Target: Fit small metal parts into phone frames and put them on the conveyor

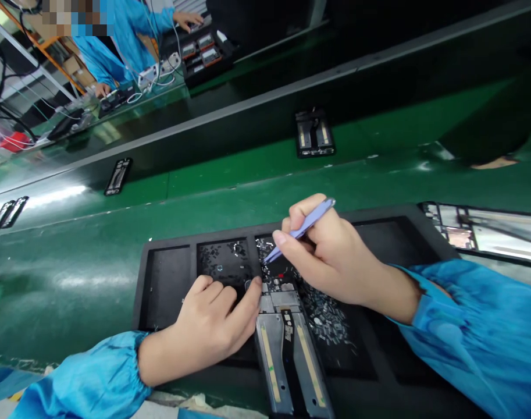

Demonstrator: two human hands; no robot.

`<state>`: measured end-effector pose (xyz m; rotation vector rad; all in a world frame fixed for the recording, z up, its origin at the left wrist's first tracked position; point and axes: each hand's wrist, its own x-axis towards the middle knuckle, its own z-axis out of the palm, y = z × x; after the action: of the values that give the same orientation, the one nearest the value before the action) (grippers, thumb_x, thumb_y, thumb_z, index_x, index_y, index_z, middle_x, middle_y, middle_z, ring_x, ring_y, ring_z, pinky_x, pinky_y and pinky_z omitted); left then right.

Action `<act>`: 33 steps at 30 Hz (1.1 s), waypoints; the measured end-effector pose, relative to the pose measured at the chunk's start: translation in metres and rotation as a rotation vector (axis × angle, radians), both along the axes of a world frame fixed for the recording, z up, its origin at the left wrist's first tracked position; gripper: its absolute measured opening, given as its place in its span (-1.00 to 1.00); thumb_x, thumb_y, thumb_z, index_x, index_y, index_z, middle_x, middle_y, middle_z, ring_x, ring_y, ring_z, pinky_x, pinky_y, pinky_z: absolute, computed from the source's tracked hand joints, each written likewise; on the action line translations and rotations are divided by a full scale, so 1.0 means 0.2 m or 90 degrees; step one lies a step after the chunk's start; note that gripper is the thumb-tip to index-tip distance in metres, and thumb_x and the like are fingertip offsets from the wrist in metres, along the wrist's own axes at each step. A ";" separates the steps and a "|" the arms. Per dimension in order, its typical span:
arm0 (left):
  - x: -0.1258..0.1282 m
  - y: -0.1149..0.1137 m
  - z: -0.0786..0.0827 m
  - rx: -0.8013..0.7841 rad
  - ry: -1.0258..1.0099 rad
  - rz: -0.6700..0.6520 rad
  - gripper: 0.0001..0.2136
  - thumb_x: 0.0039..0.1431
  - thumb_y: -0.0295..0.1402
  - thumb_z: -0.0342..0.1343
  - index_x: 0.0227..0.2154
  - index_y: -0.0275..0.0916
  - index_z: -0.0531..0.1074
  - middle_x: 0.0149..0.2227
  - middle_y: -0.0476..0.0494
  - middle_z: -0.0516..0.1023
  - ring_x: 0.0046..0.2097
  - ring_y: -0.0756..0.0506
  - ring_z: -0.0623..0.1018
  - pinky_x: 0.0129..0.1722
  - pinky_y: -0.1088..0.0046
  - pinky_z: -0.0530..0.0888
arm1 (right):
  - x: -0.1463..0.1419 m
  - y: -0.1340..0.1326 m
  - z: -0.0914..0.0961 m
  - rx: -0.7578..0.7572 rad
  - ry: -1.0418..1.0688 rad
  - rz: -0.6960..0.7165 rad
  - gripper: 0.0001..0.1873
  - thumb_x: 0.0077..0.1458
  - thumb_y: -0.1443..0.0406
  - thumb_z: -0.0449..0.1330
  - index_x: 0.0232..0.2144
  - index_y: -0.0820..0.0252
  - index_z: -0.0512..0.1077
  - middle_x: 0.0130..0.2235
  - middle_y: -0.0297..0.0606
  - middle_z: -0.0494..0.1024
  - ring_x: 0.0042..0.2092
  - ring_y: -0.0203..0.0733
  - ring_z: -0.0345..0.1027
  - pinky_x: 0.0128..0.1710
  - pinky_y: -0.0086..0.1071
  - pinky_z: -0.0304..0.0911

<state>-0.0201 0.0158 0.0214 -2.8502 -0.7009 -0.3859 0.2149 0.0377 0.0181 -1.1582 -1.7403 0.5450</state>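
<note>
My right hand is closed around a pair of purple tweezers. The tips point down into a compartment of small parts, just beyond the top end of an open phone body. That phone has a silver frame, two pale adhesive strips and a black flex cable, and it rests across the black foam tray. Alongside its upper left edge, my left hand is curled, with the index fingertip against the phone's corner and the thumb hidden. Whether the tweezers pinch a part is too small to tell.
Tray compartments hold dark bits and a pile of small clear-grey pieces. Another open phone lies on the green belt, with a slimmer one farther left. A large phone frame sits at right. Across the line, a person in blue works.
</note>
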 end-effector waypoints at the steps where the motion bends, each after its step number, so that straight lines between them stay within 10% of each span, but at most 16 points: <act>1: 0.00 0.00 0.00 -0.009 0.002 -0.007 -0.72 0.40 -0.40 0.05 0.07 -0.42 0.46 -0.52 0.01 0.39 -0.51 -0.08 0.38 -0.44 0.28 0.25 | 0.01 -0.01 0.02 -0.018 0.017 0.002 -0.81 0.30 0.34 0.13 -0.26 0.04 0.13 -0.56 -0.50 0.25 -0.62 -0.31 0.20 -0.63 -0.35 0.15; 11: -0.02 0.00 -0.02 -0.324 -0.111 0.025 -0.71 0.47 -0.37 -0.03 0.13 -0.41 0.36 -0.50 0.03 0.49 -0.50 -0.03 0.46 -0.36 0.36 0.41 | 0.09 -0.18 -0.05 -0.177 0.079 0.037 -0.85 0.35 0.27 0.11 -0.19 0.01 0.15 -0.48 -0.45 0.43 -0.65 -0.35 0.20 -0.74 -0.42 0.08; 33: -0.01 0.02 0.00 -0.123 -0.045 -0.011 -0.71 0.41 -0.37 0.04 0.08 -0.42 0.43 -0.49 0.01 0.44 -0.50 -0.06 0.40 -0.43 0.32 0.33 | 0.04 -0.19 -0.03 -0.221 0.036 -0.001 -0.86 0.33 0.26 0.08 -0.26 0.04 0.14 -0.48 -0.45 0.40 -0.66 -0.36 0.20 -0.73 -0.40 0.07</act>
<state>-0.0224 0.0199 0.0223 -3.0392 -0.7669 -0.4464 0.2238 -0.0005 0.0121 -1.3673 -1.6362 0.8955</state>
